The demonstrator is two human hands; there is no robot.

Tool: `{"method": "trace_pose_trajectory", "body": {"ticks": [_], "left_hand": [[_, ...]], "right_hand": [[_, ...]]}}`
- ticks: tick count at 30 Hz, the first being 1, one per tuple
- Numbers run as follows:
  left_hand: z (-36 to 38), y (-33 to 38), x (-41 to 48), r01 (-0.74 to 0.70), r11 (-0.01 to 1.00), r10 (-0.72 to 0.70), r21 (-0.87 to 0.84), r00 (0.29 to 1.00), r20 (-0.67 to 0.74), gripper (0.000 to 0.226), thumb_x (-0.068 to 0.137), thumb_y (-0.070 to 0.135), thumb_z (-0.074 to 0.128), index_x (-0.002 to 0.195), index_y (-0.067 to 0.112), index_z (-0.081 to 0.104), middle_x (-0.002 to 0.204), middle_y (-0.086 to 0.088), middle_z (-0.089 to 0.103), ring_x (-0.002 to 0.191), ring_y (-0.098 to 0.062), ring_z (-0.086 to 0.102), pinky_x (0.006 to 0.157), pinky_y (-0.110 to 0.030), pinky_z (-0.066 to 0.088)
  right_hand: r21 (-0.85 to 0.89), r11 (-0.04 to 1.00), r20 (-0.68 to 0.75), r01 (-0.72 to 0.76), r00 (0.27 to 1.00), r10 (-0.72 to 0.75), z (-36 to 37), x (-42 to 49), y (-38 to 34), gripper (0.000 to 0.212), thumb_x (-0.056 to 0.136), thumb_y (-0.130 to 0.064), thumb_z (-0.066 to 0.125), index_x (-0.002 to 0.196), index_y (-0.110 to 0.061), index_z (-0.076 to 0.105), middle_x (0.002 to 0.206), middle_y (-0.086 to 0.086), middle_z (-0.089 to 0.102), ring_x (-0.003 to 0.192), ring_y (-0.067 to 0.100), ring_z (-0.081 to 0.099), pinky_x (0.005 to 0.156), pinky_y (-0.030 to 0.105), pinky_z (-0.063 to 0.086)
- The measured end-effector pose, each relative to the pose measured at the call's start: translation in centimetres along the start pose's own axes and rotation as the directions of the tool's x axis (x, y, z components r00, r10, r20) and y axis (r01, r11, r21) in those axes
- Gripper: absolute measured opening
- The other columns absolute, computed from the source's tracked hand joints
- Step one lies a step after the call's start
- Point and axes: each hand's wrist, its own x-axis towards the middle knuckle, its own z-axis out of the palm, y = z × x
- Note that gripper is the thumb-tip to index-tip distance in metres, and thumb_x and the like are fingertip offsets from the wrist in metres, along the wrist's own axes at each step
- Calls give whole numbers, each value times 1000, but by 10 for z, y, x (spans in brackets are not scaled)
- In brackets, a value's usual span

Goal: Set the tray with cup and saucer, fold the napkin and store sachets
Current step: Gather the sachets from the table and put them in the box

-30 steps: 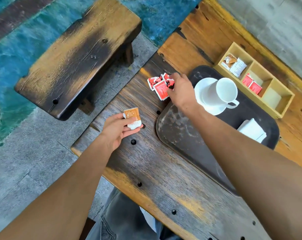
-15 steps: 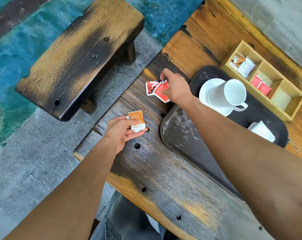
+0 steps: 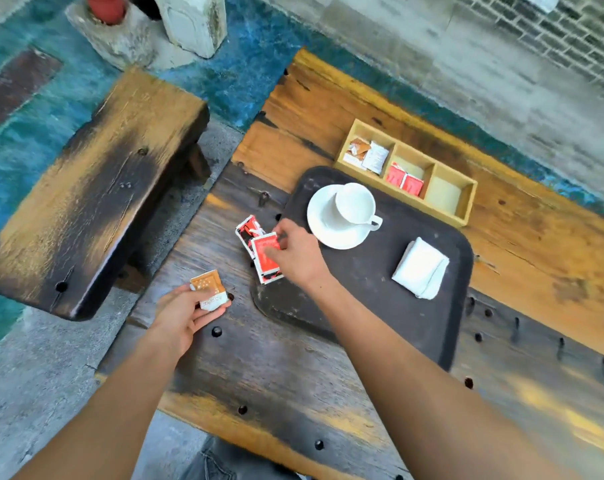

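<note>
My right hand pinches one red sachet at its upper edge, just left of the tray, and a second red sachet lies under it toward 11 o'clock. The long axis of the held sachet runs about 12 to 6 o'clock. The wooden organizer lies from this hand toward 2 o'clock, beyond the cup and saucer, and its middle compartment already holds red sachets. So I judge the right hand is the nearer one for that carry. My left hand grips an orange sachet at 7 o'clock from the red one. The folded napkin rests on the tray. Compared with half a second ago, the red sachet is now raised and tilted in my fingers, while the left hand keeps the same grip.
</note>
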Motion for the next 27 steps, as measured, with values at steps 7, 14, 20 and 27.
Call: {"method": "trace_pose_trajectory", "body": {"ticks": [7,14,20,27], "left_hand": [[65,21,-47,-79,976,54,202,991,126,26,91,-9,53,108,11,58,98,-16,77,88,-25,71,74,-36,56],[171,54,-87,-193,942,122,273,958,258,41,92,-9,60,132,-2,56,124,-27,68,110,-37,69,78,-42,61],[269,81,-92,-304,902,197,307,922,335,26,92,-8,62,114,6,62,128,-24,66,118,-37,66,85,-45,61],[358,104,-48,-393,803,284,447,913,293,25,88,-11,61,97,12,62,89,-10,71,70,-16,68,50,-21,57]], "right_hand": [[278,952,-99,-131,981,164,-70,-50,51,22,98,-17,62,118,-9,61,110,13,75,102,32,71,92,42,57],[432,883,-247,-185,917,313,-143,-62,91,22,100,-21,62,86,-13,47,89,13,65,75,23,58,62,33,44],[660,733,-270,-164,859,436,-193,-25,115,30,103,-23,60,124,-1,60,119,15,73,109,33,72,99,52,57],[675,697,-310,-240,766,563,-231,54,134,47,102,-28,63,145,-13,52,123,9,73,105,25,74,86,39,62]]}}
